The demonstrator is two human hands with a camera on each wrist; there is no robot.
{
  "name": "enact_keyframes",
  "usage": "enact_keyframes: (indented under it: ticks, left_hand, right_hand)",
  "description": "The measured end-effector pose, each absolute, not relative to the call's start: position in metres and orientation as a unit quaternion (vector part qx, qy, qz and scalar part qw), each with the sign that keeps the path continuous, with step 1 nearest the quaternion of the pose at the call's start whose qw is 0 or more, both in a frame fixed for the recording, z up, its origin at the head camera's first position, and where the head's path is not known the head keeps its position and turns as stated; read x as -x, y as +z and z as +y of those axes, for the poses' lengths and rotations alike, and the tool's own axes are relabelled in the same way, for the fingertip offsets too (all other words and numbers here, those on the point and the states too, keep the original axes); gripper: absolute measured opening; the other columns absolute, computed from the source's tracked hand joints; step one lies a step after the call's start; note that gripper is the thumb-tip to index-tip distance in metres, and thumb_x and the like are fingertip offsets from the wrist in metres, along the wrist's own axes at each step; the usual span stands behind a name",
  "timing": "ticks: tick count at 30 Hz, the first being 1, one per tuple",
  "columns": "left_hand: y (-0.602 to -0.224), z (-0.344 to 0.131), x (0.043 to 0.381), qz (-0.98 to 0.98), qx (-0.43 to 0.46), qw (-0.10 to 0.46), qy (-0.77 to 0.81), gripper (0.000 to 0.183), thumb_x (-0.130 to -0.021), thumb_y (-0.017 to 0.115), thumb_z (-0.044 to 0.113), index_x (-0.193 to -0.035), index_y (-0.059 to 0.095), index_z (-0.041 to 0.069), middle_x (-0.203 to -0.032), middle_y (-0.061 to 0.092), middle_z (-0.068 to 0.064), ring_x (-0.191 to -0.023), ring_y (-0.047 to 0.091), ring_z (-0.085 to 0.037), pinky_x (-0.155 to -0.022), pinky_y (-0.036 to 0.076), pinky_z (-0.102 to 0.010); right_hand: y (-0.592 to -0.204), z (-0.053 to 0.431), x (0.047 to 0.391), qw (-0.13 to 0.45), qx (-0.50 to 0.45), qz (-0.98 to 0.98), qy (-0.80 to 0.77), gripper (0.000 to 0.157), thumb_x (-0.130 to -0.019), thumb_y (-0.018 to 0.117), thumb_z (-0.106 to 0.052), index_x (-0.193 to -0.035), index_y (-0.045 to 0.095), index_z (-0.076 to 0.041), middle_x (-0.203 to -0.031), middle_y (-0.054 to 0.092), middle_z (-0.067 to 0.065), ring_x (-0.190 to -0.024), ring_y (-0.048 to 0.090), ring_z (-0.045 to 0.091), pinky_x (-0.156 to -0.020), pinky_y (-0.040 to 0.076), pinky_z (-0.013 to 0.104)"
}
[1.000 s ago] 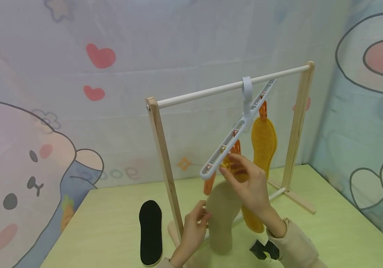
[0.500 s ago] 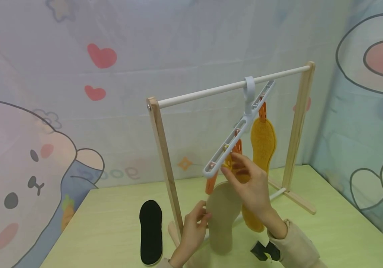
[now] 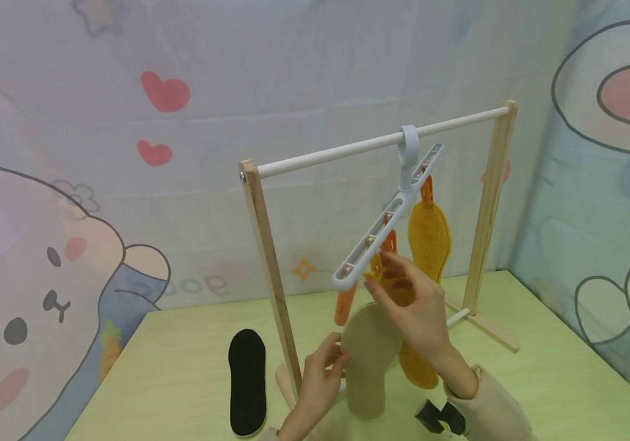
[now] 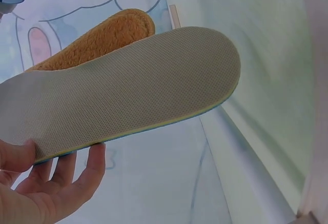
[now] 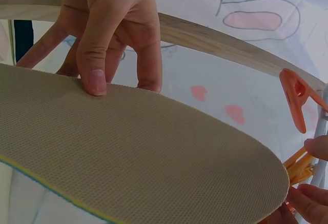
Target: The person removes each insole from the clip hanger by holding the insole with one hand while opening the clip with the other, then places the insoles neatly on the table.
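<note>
My left hand (image 3: 320, 376) holds a beige insole (image 3: 367, 355) by its side edge, thumb on one face and fingers behind. A yellow clip (image 3: 375, 267) on the white hanger (image 3: 406, 174) is pinched between thumb and fingers of my right hand (image 3: 417, 306). In the right wrist view the insole's rounded end is right at the yellow clip (image 5: 302, 165). Beyond my right hand, a fuzzy yellow insole (image 3: 429, 239) hangs from an orange clip (image 3: 427, 191). Another yellow insole (image 3: 418, 369) hangs partly hidden behind my right hand.
The hanger hooks over the white rod (image 3: 337, 150) of a wooden rack (image 3: 271, 263). An orange clip (image 3: 345, 306) dangles at the hanger's near end. On the pale green table (image 3: 182, 367) a black insole (image 3: 247, 383) lies left of the rack.
The hanger's far end has swung down and a little left, its yellow insole moving with it. My right hand and the beige insole have shifted slightly right.
</note>
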State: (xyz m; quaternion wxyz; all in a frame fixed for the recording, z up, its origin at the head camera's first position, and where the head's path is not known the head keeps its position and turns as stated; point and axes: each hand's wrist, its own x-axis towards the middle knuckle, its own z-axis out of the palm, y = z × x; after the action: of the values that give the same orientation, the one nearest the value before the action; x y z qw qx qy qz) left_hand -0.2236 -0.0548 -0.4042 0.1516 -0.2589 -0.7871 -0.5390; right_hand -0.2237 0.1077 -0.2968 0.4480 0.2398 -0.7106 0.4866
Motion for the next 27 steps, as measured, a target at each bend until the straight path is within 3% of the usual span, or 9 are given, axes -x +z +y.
enact_keyframes:
  ticks: [6,16,27]
  left_hand:
    - [-0.400,-0.055,0.219,-0.785,0.265,0.155,-0.539,0.020,-0.085,0.053,-0.005,-0.101,0.055,0.007,-0.079,0.066,-0.012,-0.082,0.066,-0.025,-0.068,0.053,-0.020]
    - [-0.394,-0.060,0.210,-0.776,0.277,0.169,-0.540,0.015,-0.087,0.055,0.009,-0.102,0.057,0.008,-0.082,0.068,-0.011,-0.084,0.066,-0.023,-0.074,0.053,-0.024]
    - [-0.383,-0.066,0.202,-0.761,0.243,0.122,-0.589,0.013,-0.085,0.057,0.006,-0.098,0.058,0.007,-0.094,0.066,-0.012,-0.087,0.062,-0.007,-0.077,0.052,-0.022]
  right_hand:
    - [-0.299,0.113,0.219,0.437,-0.250,-0.716,0.484,0.044,-0.072,0.071,0.001,-0.114,0.060,-0.004,-0.101,0.067,0.010,-0.077,0.063,0.008,-0.068,0.050,0.019]
    - [-0.303,0.121,0.213,0.437,-0.231,-0.709,0.504,0.040,-0.073,0.069,0.002,-0.112,0.059,-0.002,-0.099,0.066,0.013,-0.085,0.061,0.007,-0.066,0.048,0.016]
    - [-0.306,0.124,0.214,0.452,-0.227,-0.693,0.513,0.041,-0.073,0.067,0.008,-0.112,0.059,-0.001,-0.096,0.067,0.010,-0.084,0.060,0.002,-0.066,0.047,0.014]
